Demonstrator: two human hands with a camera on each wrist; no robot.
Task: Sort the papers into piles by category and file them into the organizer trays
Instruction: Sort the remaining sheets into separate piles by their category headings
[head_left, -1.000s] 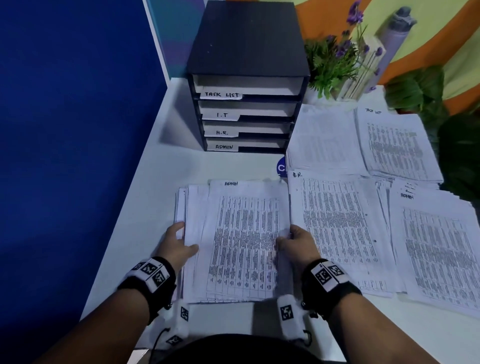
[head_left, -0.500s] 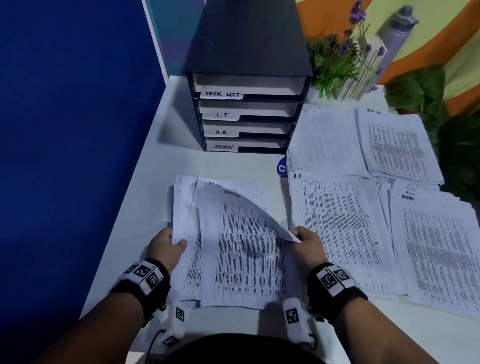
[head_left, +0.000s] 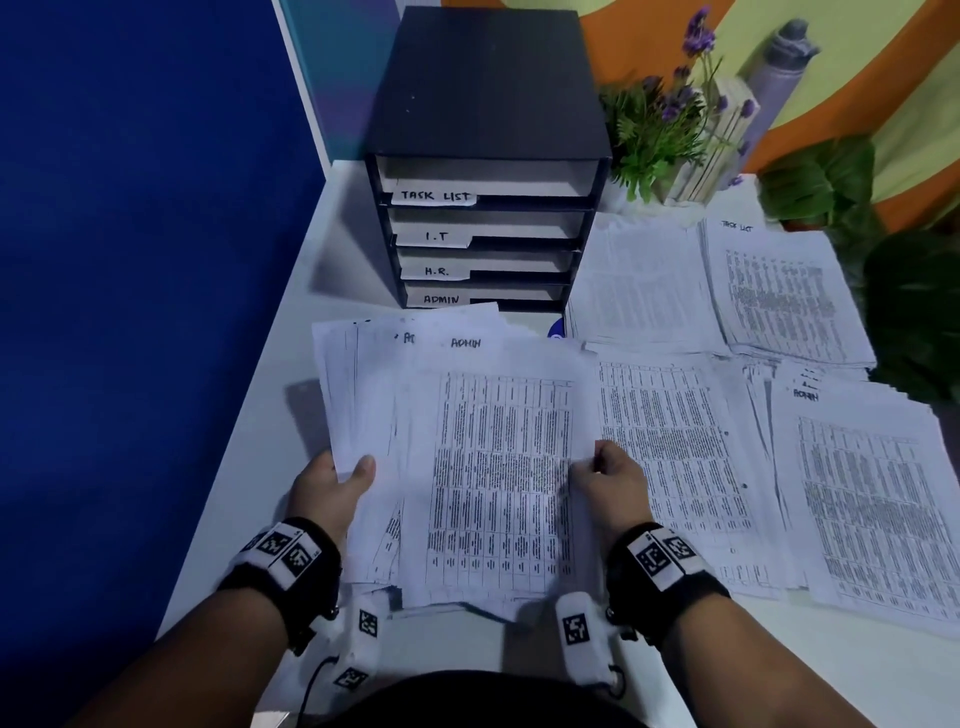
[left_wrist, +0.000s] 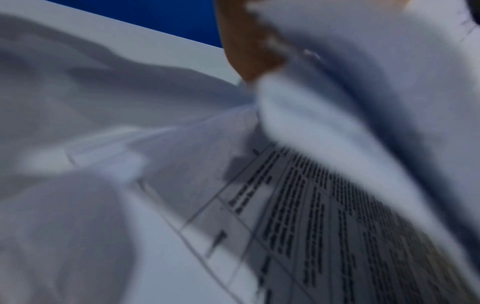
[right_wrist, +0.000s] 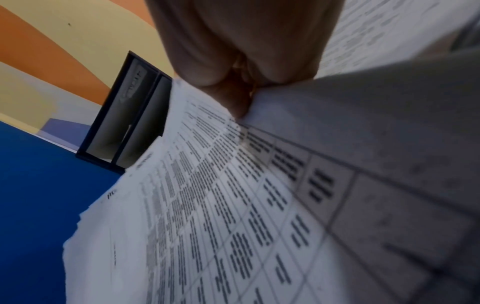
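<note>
A stack of printed sheets marked ADMIN (head_left: 488, 457) is lifted off the white table, its far edge raised toward the organizer. My left hand (head_left: 332, 483) grips the stack's left edge, thumb on top. My right hand (head_left: 602, 475) pinches its right edge; in the right wrist view the fingers (right_wrist: 233, 61) curl round the paper edge (right_wrist: 233, 185). The left wrist view is blurred, showing paper (left_wrist: 311, 205) and part of my hand. The black organizer (head_left: 483, 156) stands behind, with trays labelled TASK LIST, I.T, H.R. and ADMIN (head_left: 441, 300).
Other paper piles lie on the right: an H.R. pile (head_left: 670, 452), another ADMIN pile (head_left: 872, 493), a TASK LIST pile (head_left: 784, 291) and one beside it (head_left: 639, 280). A potted plant (head_left: 660, 119) and a grey bottle (head_left: 779, 67) stand at the back. A blue wall (head_left: 130, 260) borders the left.
The stack lay flat under both hands a second ago. Both hands have gripped its side edges and lifted it, tilting the far edge up toward the organizer.
</note>
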